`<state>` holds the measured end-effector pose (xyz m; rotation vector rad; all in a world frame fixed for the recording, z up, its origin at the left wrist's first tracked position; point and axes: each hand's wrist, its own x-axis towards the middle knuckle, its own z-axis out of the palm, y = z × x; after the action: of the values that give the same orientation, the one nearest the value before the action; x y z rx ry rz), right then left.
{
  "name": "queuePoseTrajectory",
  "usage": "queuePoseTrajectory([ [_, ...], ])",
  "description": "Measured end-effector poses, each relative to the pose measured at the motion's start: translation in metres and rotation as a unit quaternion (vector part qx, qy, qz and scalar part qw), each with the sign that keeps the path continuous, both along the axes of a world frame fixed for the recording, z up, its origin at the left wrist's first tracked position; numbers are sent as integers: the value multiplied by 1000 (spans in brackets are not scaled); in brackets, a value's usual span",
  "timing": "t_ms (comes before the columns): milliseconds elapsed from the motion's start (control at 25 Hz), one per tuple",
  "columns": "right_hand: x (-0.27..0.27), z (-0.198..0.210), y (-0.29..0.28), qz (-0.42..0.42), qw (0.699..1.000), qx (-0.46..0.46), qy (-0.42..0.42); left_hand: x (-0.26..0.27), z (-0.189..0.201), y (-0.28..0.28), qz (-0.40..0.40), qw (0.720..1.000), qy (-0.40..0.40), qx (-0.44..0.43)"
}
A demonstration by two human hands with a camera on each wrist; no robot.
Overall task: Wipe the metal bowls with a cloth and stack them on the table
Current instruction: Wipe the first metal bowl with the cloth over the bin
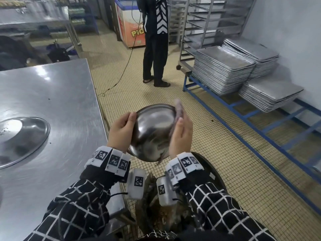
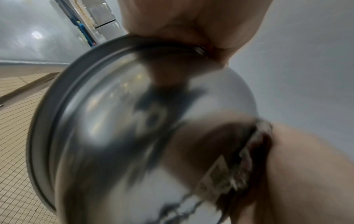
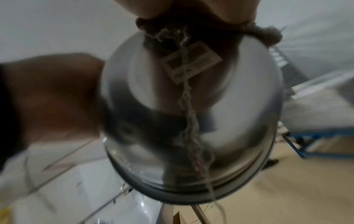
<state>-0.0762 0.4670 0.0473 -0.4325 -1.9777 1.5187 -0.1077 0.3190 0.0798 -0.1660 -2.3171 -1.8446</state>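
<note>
Gleaming tilted metal bowl [image 1: 152, 131]

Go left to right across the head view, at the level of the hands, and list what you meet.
Upturned shiny metal bowl on the steel table → left hand → round metal bowl held in the air → right hand pressing a greyish cloth → blue metal rack frame.

the bowl [image 1: 152, 131] i'm holding is polished metal, smooth and mirror-glossy, with a rolled rim; the cloth [image 1: 178, 110] against its right side is a rough, fuzzy weave with loose frayed threads and a small papery tag. to my left the table [image 1: 69, 94] is brushed steel with a dull sheen, and far right the stacked trays [image 1: 224, 68] look matt grey metal.
</note>
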Motion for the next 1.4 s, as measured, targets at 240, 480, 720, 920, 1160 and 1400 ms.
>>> queuePoseTrajectory([
  [240,12,-20,34,53,951,-290,-99,2,-17,-7,-28,999,-22,37],
  [480,12,19,55,187,966,114,-139,7,-20,-8,-175,980,-47,-78],
  [720,7,14,32,104,964,238,54,14,-10,7,-102,987,-57,-107],
  [920,23,-18,-5,73,907,414,40,18,0,17,-62,990,-121,-22],
  [1160,17,-22,16,51,995,0,-82,17,-1,5,-34,992,-125,13],
  [1400,20,-15,-16,58,922,382,-18,21,-8,9,-52,993,-104,20],
])
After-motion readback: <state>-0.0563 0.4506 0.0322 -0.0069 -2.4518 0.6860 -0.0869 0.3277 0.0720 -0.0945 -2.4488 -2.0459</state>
